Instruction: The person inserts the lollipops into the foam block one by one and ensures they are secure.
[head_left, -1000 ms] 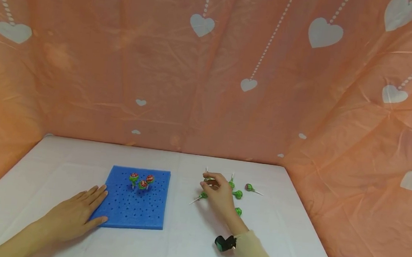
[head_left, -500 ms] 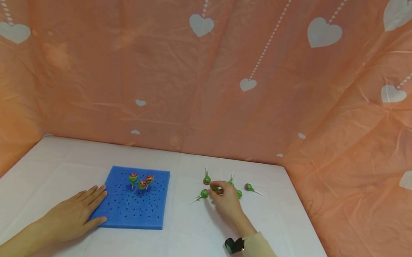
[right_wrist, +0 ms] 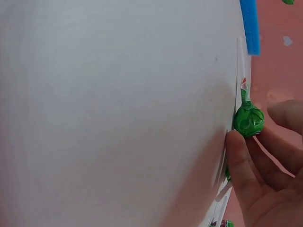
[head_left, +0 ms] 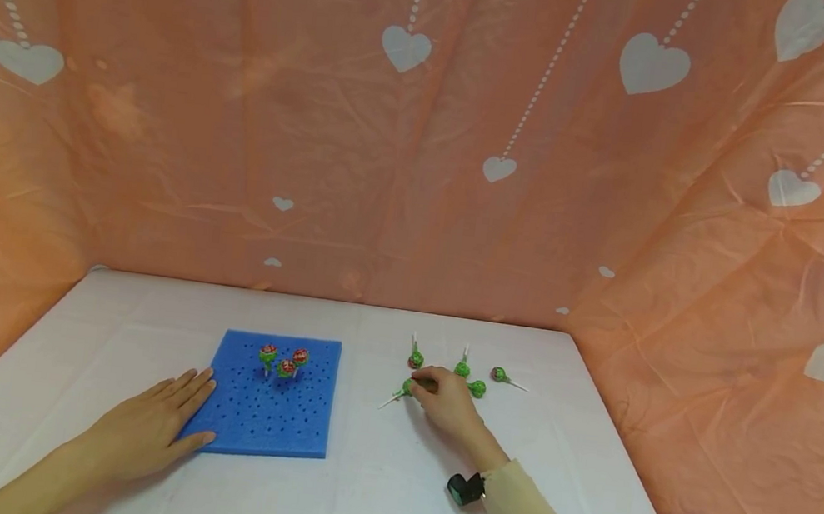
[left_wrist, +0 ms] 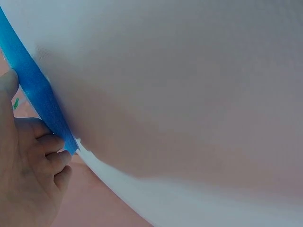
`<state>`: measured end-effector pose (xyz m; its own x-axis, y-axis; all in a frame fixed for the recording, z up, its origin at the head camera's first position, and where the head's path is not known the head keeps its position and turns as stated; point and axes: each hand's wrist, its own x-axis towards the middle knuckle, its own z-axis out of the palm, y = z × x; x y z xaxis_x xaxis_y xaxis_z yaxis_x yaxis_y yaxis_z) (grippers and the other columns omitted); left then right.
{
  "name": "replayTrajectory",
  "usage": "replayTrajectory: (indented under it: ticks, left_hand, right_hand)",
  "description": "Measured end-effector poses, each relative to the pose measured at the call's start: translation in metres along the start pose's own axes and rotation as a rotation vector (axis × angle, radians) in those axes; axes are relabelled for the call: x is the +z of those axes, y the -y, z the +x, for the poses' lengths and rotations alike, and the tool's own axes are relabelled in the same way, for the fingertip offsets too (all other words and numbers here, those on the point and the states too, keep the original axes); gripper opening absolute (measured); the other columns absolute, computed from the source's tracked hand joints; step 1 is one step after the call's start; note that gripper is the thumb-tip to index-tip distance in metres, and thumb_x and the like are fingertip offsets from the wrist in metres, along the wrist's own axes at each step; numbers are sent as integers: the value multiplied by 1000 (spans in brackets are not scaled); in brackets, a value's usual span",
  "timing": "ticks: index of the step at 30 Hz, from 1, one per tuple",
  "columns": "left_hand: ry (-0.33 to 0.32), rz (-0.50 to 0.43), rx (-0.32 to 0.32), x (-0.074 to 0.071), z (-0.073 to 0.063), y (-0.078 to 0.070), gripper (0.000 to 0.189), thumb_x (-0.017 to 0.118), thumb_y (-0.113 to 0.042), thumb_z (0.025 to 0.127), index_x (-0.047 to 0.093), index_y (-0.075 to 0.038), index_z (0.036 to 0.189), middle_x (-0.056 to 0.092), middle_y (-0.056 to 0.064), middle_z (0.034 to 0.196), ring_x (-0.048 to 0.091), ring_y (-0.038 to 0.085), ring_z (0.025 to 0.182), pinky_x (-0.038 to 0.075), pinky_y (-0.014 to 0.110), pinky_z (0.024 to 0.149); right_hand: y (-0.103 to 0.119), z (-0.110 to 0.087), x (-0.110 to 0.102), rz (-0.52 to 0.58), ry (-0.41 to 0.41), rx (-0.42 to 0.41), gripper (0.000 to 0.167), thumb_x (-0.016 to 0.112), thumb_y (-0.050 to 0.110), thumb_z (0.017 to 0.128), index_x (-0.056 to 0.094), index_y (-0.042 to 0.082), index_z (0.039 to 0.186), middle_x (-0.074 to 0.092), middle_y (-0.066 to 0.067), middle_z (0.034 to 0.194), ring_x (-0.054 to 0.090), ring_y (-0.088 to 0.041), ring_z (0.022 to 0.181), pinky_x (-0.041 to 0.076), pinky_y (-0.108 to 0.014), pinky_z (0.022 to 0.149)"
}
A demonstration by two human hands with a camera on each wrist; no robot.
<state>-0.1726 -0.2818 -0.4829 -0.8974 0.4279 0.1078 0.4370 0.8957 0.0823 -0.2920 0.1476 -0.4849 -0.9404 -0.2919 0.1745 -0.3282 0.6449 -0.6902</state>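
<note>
My left hand [head_left: 144, 434] lies flat with straight fingers, resting on the left edge of the blue foam board [head_left: 252, 416], which is full of small holes. Three lollipops stand upright in that board, one of them a red-and-green lollipop [head_left: 268, 353]. Over the loose lollipops on the right is my right hand [head_left: 453, 404], its fingers curved. Its thumb and fingertips are at the green head of a lollipop [right_wrist: 248, 120], whose stick points toward the board. A gap shows between the index finger and that head; a firm pinch cannot be made out.
Several more lollipops lie scattered about the right hand, including a back lollipop [head_left: 415, 360], a green lollipop [head_left: 477, 389] and the rightmost lollipop [head_left: 498, 374]. The white table [head_left: 372, 496] meets an orange curtain [head_left: 332, 156] with hearts at the back and sides.
My right hand first moved right and nearer, away from the back lollipop, then slightly left to the front-left lollipop, its fingers drawing together. The left hand and board stay put.
</note>
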Motion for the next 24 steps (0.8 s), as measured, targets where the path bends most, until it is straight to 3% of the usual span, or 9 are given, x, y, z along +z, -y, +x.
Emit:
replayTrajectory:
  ticks: [10, 24]
  left_hand:
    - [5, -6, -5, -1, 0, -1, 77, 64, -51, 100, 53, 12, 144, 46, 32, 154, 42, 52, 143, 39, 63, 116]
    - [14, -13, -16, -1, 0, -1, 78, 64, -52, 100, 53, 12, 144, 45, 32, 155, 42, 53, 143, 39, 63, 115]
  right_hand:
    - [1, 1, 2, -16, -15, -24, 20, 71, 8, 97, 74, -2, 114, 76, -9, 102, 69, -17, 88, 56, -27, 74]
    - [-1, 1, 2, -6, -19, -11, 17, 71, 6, 98, 74, -1, 113, 76, -9, 102, 71, -18, 89, 58, -27, 75]
